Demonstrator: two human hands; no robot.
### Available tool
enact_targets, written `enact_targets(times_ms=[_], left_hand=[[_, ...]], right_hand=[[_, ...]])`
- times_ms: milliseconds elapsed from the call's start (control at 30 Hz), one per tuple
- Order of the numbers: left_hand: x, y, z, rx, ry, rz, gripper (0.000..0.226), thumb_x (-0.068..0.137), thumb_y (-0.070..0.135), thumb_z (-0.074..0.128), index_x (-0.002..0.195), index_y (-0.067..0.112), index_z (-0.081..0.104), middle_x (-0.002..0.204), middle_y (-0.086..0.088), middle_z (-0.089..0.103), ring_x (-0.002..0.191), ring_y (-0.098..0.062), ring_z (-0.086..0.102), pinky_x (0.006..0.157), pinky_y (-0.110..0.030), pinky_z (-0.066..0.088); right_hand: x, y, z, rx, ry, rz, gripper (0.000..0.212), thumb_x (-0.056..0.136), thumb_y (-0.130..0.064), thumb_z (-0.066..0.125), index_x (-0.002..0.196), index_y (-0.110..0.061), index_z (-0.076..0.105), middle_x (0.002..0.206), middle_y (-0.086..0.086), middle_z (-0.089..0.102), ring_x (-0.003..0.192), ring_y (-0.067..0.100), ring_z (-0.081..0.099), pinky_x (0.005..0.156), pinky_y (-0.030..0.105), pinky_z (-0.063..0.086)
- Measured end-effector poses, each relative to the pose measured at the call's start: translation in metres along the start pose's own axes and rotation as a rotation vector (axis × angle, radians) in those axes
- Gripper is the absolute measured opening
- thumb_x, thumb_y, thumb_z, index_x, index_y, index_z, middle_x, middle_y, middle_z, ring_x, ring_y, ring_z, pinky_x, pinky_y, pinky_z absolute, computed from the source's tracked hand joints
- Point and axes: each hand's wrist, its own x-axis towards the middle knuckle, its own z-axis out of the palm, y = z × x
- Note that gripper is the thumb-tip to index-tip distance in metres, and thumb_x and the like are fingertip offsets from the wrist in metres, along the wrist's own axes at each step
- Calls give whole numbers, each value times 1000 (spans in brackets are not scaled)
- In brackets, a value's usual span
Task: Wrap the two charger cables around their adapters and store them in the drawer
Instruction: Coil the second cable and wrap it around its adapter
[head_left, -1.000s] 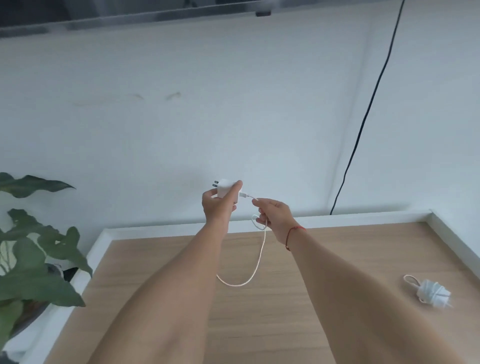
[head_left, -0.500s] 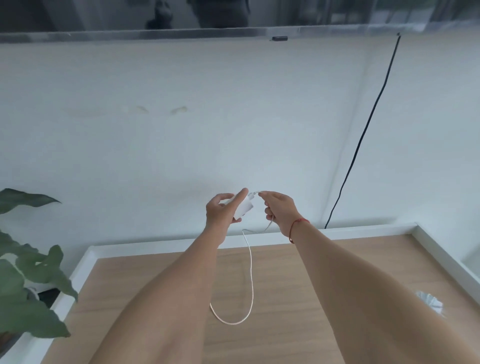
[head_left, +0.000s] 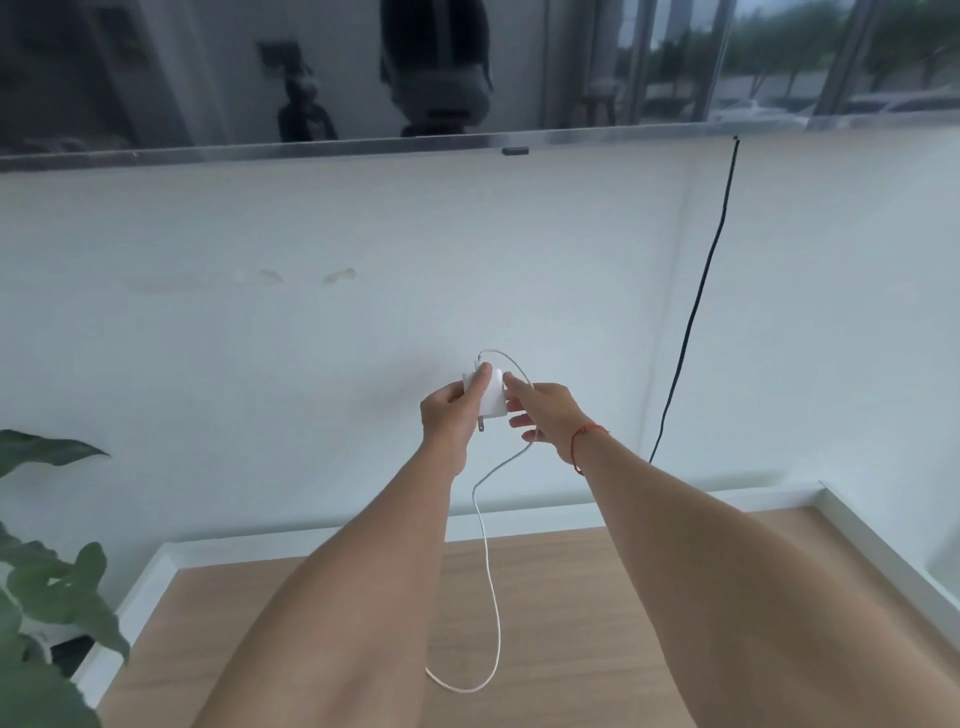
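**Adapter held at centre frame, cable trailing down**

The left hand (head_left: 451, 413) grips the white adapter (head_left: 491, 395), thumb across its face, prongs pointing down. The right hand (head_left: 543, 415), fingers loosely curled, holds the cable (head_left: 491, 571), which arcs over the adapter and hangs to the wooden bench (head_left: 571, 649). Behind is a white wall (head_left: 311, 364), and a plant (head_left: 52, 597) stands at lower left.

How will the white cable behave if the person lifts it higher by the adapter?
Probably floppy: the white cable sags in a loose curve below the adapter the left hand grips. Likely light, since it is thin. Its low loop may swing or drag on the table.
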Motion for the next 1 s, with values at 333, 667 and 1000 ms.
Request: enact_targets(times_ms=[333,667,1000], left_hand=[[3,-7,5,-58,19,-40,36,79,40,76,85,5,71,87,-8,69,75,-21,63,74,-26,54],[-8,3,0,-63,-332,-137,27,80,20,78,102,8,67,95,-5,70,85,-16,66,79,-25,51],[-12,7,15,-219,-191,-86,36,78,14,79,108,2,63,108,-13,67,88,-21,69,81,-26,56]], right_hand=[[-1,1,-22,-72,-195,-48,37,69,-35,83,94,-16,64,89,-3,70,73,9,67,61,25,36],[0,-5,-37,103,-70,-76,31,77,-40,76,93,-14,73,68,-8,60,65,9,52,60,23,33],[-7,-4,-32,231,4,-4,40,82,-52,67,94,-14,70,88,-2,63,77,15,56,65,26,43]])
